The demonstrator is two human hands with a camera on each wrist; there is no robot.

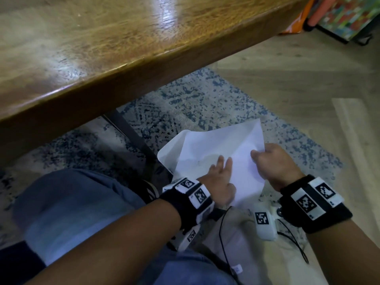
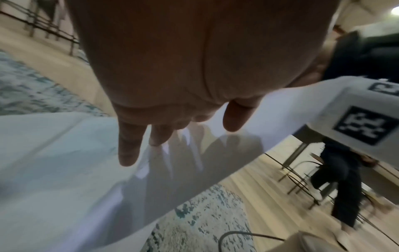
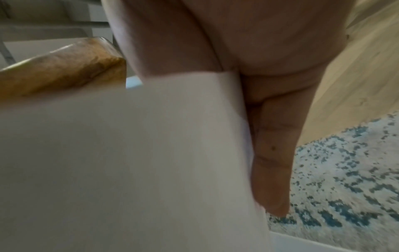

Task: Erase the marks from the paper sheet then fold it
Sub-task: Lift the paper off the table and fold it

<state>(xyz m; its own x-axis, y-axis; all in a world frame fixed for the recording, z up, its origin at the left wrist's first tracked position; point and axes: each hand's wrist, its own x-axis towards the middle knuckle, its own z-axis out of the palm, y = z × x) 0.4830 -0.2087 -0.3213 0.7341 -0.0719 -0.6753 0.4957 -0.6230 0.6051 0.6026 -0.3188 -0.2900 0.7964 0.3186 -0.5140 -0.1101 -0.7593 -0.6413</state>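
The white paper sheet point(image 1: 216, 149) is held in the air below the table edge, over the rug, and it bends along a diagonal line. Faint grey traces show near its middle. My left hand point(image 1: 223, 163) lies on top of the sheet with straight fingers point(image 2: 127, 150) spread over it. My right hand point(image 1: 261, 157) pinches the sheet's right edge, thumb on top and fingers point(image 3: 272, 170) beneath. Under the sheet point(image 2: 64, 170) a white rounded-corner board point(image 1: 170, 153) sticks out to the left; what carries it is hidden.
The brown wooden table point(image 1: 102, 48) fills the upper left, with its dark leg point(image 1: 131, 134) beside the board. A blue-speckled rug point(image 1: 195, 99) and light wood floor point(image 1: 308, 79) lie below. My knee in jeans point(image 1: 72, 202) is at lower left. Another person point(image 2: 345, 187) sits nearby.
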